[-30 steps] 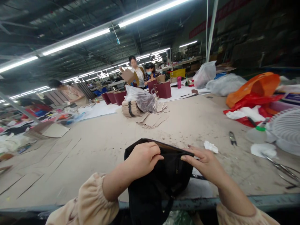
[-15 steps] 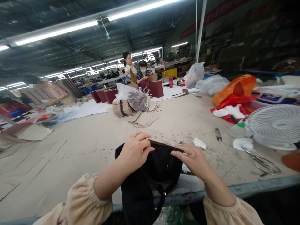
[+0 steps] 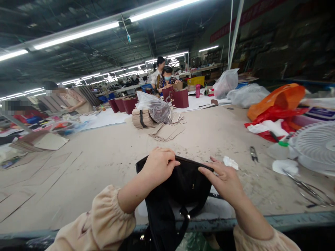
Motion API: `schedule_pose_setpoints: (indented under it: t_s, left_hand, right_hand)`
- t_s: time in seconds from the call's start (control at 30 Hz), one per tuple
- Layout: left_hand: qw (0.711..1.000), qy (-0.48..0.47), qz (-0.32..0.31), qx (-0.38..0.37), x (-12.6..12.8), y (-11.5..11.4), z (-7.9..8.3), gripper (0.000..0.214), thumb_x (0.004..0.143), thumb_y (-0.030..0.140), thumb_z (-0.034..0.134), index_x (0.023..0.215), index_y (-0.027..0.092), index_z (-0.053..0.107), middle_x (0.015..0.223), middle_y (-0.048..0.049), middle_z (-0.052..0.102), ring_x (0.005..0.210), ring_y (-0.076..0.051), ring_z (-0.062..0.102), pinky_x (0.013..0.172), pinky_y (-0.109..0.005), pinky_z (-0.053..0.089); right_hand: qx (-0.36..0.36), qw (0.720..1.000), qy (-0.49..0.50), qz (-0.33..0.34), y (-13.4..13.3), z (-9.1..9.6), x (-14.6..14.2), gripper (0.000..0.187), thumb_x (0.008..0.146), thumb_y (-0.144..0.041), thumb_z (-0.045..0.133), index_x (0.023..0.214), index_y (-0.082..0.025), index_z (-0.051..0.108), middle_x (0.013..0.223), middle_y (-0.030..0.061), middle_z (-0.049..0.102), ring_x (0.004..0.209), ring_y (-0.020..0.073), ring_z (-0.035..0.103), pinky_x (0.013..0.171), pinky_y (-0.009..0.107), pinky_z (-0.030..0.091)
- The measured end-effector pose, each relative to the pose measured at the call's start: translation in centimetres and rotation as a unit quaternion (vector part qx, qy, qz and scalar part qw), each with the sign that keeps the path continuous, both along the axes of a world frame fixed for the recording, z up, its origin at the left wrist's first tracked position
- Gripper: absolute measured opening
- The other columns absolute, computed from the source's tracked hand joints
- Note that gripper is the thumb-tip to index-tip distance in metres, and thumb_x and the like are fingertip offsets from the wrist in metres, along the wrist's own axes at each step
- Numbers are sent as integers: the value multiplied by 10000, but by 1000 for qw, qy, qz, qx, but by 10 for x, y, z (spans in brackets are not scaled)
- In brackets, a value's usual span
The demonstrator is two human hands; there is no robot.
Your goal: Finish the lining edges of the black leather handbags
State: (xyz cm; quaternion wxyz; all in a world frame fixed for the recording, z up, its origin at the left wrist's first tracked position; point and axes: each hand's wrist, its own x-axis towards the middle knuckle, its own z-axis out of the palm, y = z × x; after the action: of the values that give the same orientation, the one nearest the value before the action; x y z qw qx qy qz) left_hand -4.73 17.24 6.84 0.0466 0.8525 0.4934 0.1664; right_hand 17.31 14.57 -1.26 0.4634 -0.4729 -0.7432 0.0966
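A black bag stands at the near edge of a long beige worktable, its strap hanging over the edge. My left hand is closed over the bag's top rim on the left. My right hand pinches the same rim on the right, fingers curled on it. Both hands hold the bag's mouth between them.
A white fan, scissors, a small clipper, a crumpled tissue and orange and red plastic bags lie at right. Stacked cardboard pieces and maroon boxes sit mid-table. Other people work at the far side.
My hands keep their hold on the bag's rim. The view has swung slightly. A person at the far end has turned and moved to the right.
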Motion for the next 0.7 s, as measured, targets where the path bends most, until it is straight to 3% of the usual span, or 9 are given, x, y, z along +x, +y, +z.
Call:
schedule_pose_setpoints:
  t_s: [0.13, 0.27, 0.5, 0.57, 0.7]
  left_hand:
    - [1000, 3, 6, -4, 0, 2, -2, 172, 815, 275, 643, 677, 173, 653, 888, -19, 699, 882, -184, 623, 895, -340, 426]
    - [1000, 8, 10, -4, -1, 3, -2, 179, 825, 288, 631, 691, 172, 648, 839, -11, 691, 860, -183, 617, 902, -366, 404]
    - [1000, 14, 17, -17, -1, 5, 0, 196, 831, 283, 616, 674, 166, 625, 802, -9, 676, 826, -181, 602, 914, -413, 384]
    - [999, 11, 21, -21, -1, 6, 0, 202, 826, 281, 622, 662, 163, 620, 796, -11, 672, 825, -181, 599, 926, -427, 378]
    - [999, 17, 33, -35, 1, 10, 0, 215, 810, 280, 638, 635, 158, 613, 795, -17, 668, 815, -187, 597, 972, -489, 345]
  right_hand:
    - [-24, 1000, -3, -1, -2, 5, 1, 273, 837, -406, 575, 972, -231, 734, 872, 41, 749, 875, 271, 697, 973, 488, 465]
    - [-50, 999, -18, -3, -5, 12, 0, 511, 761, -478, 654, 1177, -181, 644, 943, 60, 739, 866, 279, 695, 1026, 531, 401]
    - [-59, 996, -66, 14, 6, 23, -13, 274, 812, -455, 606, 947, -259, 743, 865, 17, 750, 795, 257, 705, 961, 500, 463]
    - [-73, 995, -61, 25, 10, 27, -16, 211, 816, -420, 613, 896, -284, 753, 822, -8, 750, 732, 223, 705, 918, 444, 497]
    - [-111, 993, -19, 27, 13, 29, -17, 185, 797, -395, 638, 865, -273, 759, 783, -17, 744, 669, 176, 686, 685, 286, 547]
